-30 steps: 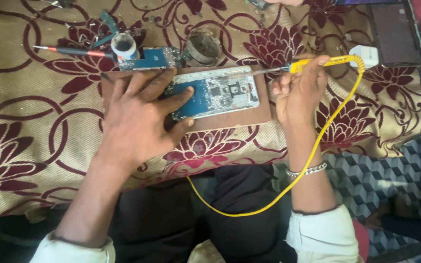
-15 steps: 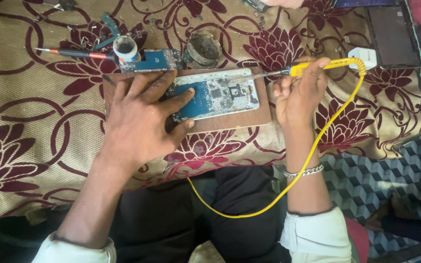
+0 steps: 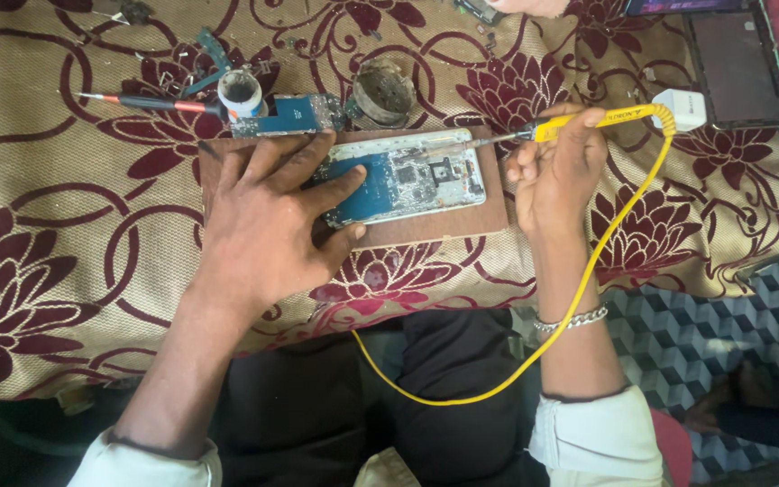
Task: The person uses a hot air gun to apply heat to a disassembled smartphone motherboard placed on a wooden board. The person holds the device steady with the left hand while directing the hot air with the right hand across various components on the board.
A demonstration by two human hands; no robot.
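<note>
My left hand [image 3: 268,216] lies flat with spread fingers on the left end of an opened phone [image 3: 412,180], pinning it to a brown wooden board [image 3: 462,221]. The phone's blue circuit board is exposed. My right hand [image 3: 556,171] grips a yellow-handled soldering iron [image 3: 588,120]; its metal tip points left at the phone's upper right edge. A yellow cord [image 3: 579,298] runs from the iron over my lap to a white plug [image 3: 681,108].
Behind the board lie a small blue circuit board [image 3: 295,115], a white solder spool [image 3: 242,93], a round dirty tin [image 3: 385,93] and a red-handled tool [image 3: 151,104]. A dark tablet [image 3: 737,68] rests at the far right. The floral cloth [image 3: 65,225] covers the table.
The view has shifted slightly. Both hands keep their grip and place; the iron's tip stays at the phone's upper right edge.
</note>
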